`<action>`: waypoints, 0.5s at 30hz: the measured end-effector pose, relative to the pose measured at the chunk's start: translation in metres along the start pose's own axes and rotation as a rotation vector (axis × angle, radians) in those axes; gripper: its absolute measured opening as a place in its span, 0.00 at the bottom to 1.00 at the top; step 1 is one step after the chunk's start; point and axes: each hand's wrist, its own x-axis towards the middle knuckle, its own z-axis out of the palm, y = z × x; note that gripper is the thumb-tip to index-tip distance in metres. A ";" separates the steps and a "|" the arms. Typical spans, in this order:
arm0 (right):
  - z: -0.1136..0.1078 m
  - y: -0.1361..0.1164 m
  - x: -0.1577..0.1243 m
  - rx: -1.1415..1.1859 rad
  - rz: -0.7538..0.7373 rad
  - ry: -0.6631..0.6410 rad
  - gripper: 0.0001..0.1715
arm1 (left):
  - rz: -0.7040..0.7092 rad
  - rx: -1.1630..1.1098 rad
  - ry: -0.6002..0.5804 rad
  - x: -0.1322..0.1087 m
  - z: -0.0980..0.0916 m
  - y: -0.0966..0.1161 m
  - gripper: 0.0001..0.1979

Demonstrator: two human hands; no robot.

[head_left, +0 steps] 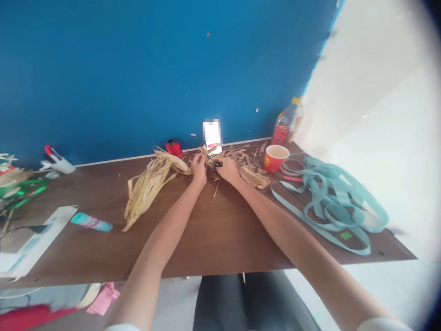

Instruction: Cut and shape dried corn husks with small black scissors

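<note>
On the left of the brown wooden table (220,243), a light-blue cylindrical tube (91,222) lies on its side, near the front edge. To the right, flat pale-teal ribbon (332,172) lies in a loose, looped heap. Farther in, a bundle of long straw-yellow dried husks (146,191) lies just left of the left hand (199,168), narrow end close to the wrist.

Left fingers: closed in a pinch on what appears to be a thin tan husk strip (208,150), which projects past the fingertips. Right hand (228,169): fingers curled round the black-handled scissors (217,164), blades directed left and away, just beside the left fingertips. Too blurred to tell whether blade touches strip.

Shredded brown husk scraps (255,176) spread beyond and right of the right hand; a red paper cup (272,163) stands upright beside them. Rearmost: a clear yellow-capped plastic bottle (281,133), near the flat blue wall (172,69).
</note>
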 end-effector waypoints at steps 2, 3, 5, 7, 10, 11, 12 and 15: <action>0.001 0.001 0.001 -0.024 0.022 -0.002 0.11 | -0.010 -0.016 0.002 0.000 0.000 0.000 0.09; 0.001 0.001 0.001 -0.033 0.028 -0.008 0.11 | -0.014 -0.022 0.003 0.000 0.001 0.001 0.08; 0.002 0.002 0.000 -0.047 0.028 -0.023 0.12 | -0.023 -0.029 0.009 0.000 0.001 0.002 0.07; 0.002 0.002 0.000 -0.059 0.020 -0.030 0.13 | -0.033 -0.028 0.028 0.000 0.002 0.003 0.06; 0.002 0.003 -0.001 -0.080 0.010 -0.025 0.13 | -0.048 -0.019 0.062 -0.001 0.003 0.004 0.06; 0.001 0.003 -0.002 -0.086 0.010 -0.022 0.12 | -0.048 -0.017 0.067 -0.001 0.003 0.005 0.06; 0.001 0.003 -0.002 -0.093 0.011 -0.020 0.12 | -0.045 -0.017 0.068 -0.001 0.003 0.005 0.05; 0.002 0.002 -0.003 -0.112 0.020 -0.013 0.13 | -0.036 -0.024 0.061 -0.002 0.004 0.006 0.05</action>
